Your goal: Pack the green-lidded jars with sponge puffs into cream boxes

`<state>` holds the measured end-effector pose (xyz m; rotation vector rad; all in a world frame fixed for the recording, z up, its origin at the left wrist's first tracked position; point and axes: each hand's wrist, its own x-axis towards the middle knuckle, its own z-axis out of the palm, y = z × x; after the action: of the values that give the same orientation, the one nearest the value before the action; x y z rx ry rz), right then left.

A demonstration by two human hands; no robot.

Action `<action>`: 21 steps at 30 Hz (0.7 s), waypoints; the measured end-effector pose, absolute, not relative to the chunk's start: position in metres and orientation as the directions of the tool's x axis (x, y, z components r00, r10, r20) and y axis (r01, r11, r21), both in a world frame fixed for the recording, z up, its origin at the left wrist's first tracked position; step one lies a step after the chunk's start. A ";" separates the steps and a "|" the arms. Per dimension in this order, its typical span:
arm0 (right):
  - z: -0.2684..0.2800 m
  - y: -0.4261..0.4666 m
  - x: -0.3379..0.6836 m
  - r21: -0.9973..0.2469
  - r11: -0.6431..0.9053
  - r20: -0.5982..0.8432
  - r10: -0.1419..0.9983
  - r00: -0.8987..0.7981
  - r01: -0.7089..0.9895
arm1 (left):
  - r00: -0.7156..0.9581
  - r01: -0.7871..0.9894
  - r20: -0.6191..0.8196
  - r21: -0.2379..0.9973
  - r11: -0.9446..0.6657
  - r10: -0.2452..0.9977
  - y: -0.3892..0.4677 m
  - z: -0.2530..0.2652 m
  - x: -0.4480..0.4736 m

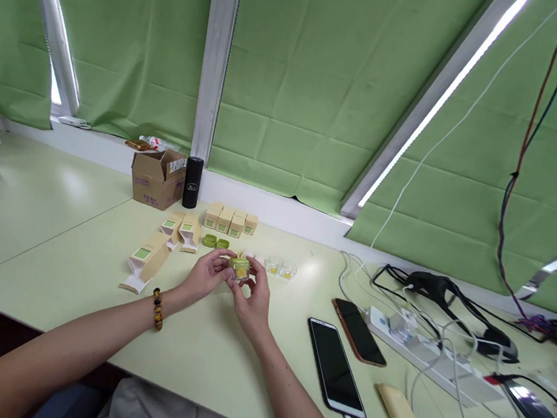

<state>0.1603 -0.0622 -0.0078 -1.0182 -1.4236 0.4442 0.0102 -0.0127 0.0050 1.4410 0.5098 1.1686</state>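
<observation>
A small clear jar with a green lid [239, 269] is held up between both hands, a yellow mark on its front. My left hand [208, 272] grips it from the left with thumb and fingers. From the right, my right hand [252, 300] closes on its side and base. Just behind the jar lie green lids [216, 241]. To its right stand clear containers [280, 269] with yellow marks. Opened small cartons [148, 258] with green labels lie left of my hands. Several closed cartons [231, 221] stand farther back.
A cardboard box [158, 178] and a black bottle [192, 182] stand by the window ledge. On the right are two phones [337, 370], a power strip [429, 360], a yellow case [397, 406], black straps [462, 314] and tangled cables.
</observation>
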 end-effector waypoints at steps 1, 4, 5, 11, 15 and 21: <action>-0.008 -0.062 0.160 -0.803 0.521 0.579 0.798 0.168 0.291 | 0.407 -0.298 0.360 0.921 -0.251 0.839 -0.013 0.005 0.010; -0.009 -0.062 0.159 -0.855 0.489 0.516 0.837 0.181 0.172 | 0.390 -0.290 0.371 0.918 -0.270 0.843 -0.012 0.005 0.008; -0.009 -0.061 0.159 -0.868 0.483 0.497 0.850 0.177 0.116 | 0.378 -0.284 0.377 0.917 -0.281 0.845 -0.011 0.005 0.007; -0.011 -0.057 0.160 -0.866 0.473 0.450 0.878 0.163 -0.159 | 0.332 -0.274 0.402 0.907 -0.320 0.853 -0.006 -0.001 0.006; -0.012 -0.055 0.162 -0.857 0.458 0.431 0.888 0.161 -0.237 | 0.318 -0.260 0.404 0.907 -0.331 0.858 -0.006 -0.001 0.008; -0.011 -0.055 0.162 -0.857 0.438 0.415 0.899 0.139 -0.272 | 0.291 -0.227 0.430 0.899 -0.375 0.855 -0.004 -0.002 0.010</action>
<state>0.1623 -0.0553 -0.0112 -0.7046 -1.1165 0.9557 0.0098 -0.0039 -0.0023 1.5209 0.6038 1.3073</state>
